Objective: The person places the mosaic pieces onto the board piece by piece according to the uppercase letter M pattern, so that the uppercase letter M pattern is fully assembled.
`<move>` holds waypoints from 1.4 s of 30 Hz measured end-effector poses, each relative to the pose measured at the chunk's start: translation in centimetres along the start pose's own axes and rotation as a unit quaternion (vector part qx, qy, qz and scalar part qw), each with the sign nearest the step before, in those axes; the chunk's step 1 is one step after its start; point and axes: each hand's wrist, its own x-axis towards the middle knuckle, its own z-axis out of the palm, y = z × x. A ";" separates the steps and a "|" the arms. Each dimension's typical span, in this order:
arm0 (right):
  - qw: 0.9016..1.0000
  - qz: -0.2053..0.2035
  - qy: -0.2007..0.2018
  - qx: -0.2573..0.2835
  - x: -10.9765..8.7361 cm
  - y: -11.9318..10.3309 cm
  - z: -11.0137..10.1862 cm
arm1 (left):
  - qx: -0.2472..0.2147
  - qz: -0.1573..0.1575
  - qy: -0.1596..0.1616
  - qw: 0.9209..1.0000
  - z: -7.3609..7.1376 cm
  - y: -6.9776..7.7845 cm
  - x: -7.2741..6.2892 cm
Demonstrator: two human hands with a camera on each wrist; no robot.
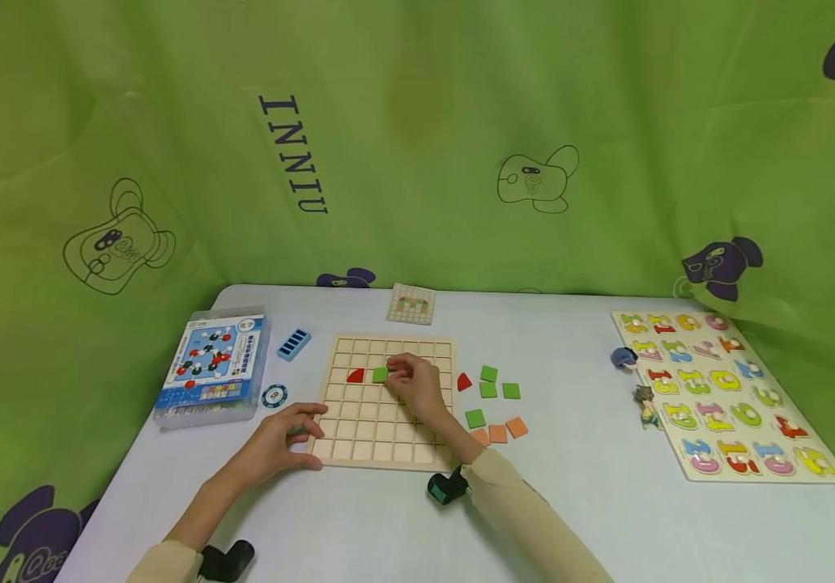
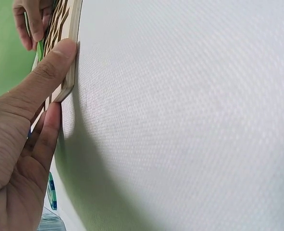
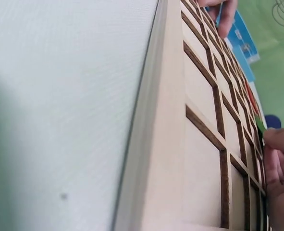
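Observation:
A wooden grid board point(image 1: 359, 433) lies flat on the table. My left hand point(image 1: 279, 441) holds its near left corner, thumb on the front edge and fingers along the left side; the left wrist view shows this thumb point(image 2: 48, 70) against the rim. Over the board, my right hand point(image 1: 417, 385) pinches a green square tile point(image 1: 380, 375) at a cell in an upper row. That tile point(image 3: 260, 124) appears partly covered by fingers in the right wrist view. Just left of it, a red quarter-round tile point(image 1: 355, 376) sits in a cell.
Right of the board lie another red tile point(image 1: 464, 381), several green squares point(image 1: 511, 391) and orange squares point(image 1: 517, 427). A pattern card point(image 1: 411, 304) is behind the board. A boxed kit point(image 1: 209, 364), blue piece point(image 1: 294, 344) and round chip point(image 1: 274, 395) stand left; a number puzzle point(image 1: 738, 397) lies far right.

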 end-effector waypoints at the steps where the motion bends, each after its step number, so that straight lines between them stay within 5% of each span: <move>1: 1.000 -0.005 -0.002 -0.003 0.1 0.1 0.0 | 0.002 0.002 0.001 1.000 0.0 0.0 0.0; 6: 1.000 -0.012 -0.014 -0.001 0.3 0.0 0.1 | 0.004 0.003 0.002 1.000 0.0 -0.1 -0.1; 16: 0.995 0.009 -0.049 0.086 0.1 -2.9 -0.6 | 0.002 0.010 -0.001 1.000 0.0 -0.1 0.1; 23: 0.994 0.032 -0.052 0.091 0.3 -0.8 -1.6 | 0.001 0.002 -0.006 1.000 -0.1 -0.1 0.1; 32: 0.994 0.052 -0.050 0.085 -1.2 -0.5 -7.9 | 0.021 0.011 0.000 1.000 0.1 -0.3 0.0; 37: 0.997 0.051 -0.033 0.045 -2.9 -0.1 -12.1 | 0.024 0.016 0.000 1.000 0.1 -0.3 0.0; 42: 0.997 0.047 -0.063 -0.005 -5.3 0.6 -16.2 | 0.025 0.010 0.000 1.000 0.0 -0.3 0.1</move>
